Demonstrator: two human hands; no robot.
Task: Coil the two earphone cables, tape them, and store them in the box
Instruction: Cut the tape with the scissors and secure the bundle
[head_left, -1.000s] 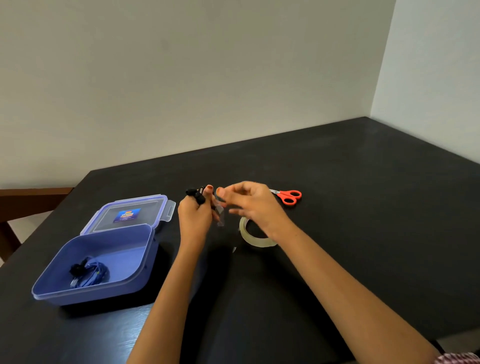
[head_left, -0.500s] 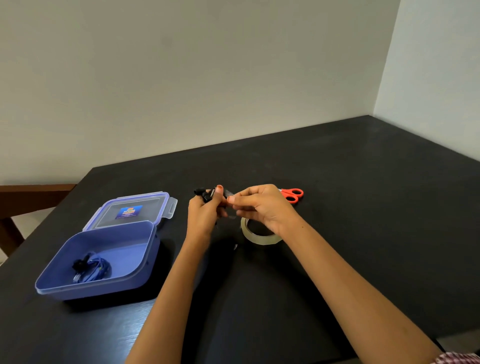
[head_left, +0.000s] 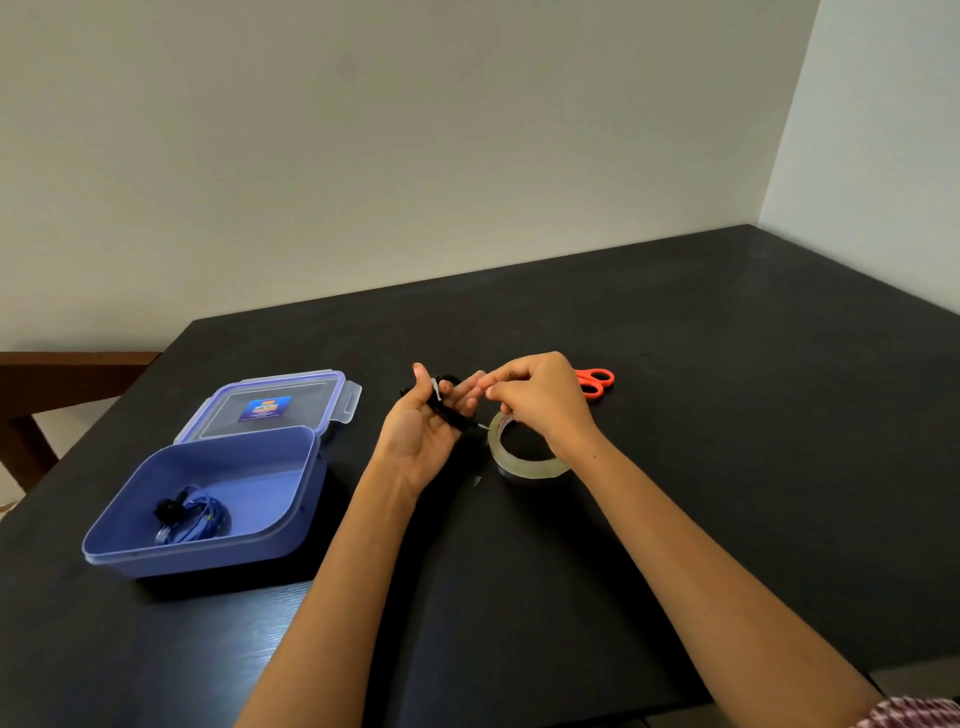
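Note:
My left hand (head_left: 418, 434) lies palm up above the table and grips a coiled black earphone cable (head_left: 445, 405). A strip of clear tape (head_left: 436, 389) glints across the coil. My right hand (head_left: 540, 400) has its fingers curled, and its fingertips pinch the strip's end right at my left fingertips. An open blue box (head_left: 291, 512) stands at the left, with a taped blue earphone coil (head_left: 193, 515) inside. The clear tape roll (head_left: 524, 465) lies flat under my right wrist.
The box's hinged lid (head_left: 275, 408) lies open behind it. Orange-handled scissors (head_left: 595, 383) lie beyond my right hand. A small scrap (head_left: 478, 480) sits beside the roll. A wooden chair (head_left: 31, 395) stands past the table's left edge. Walls close the back and right.
My left hand has turned palm up, showing the black coil in its grip. The right hand stays pinched at the coil and has shifted slightly right.

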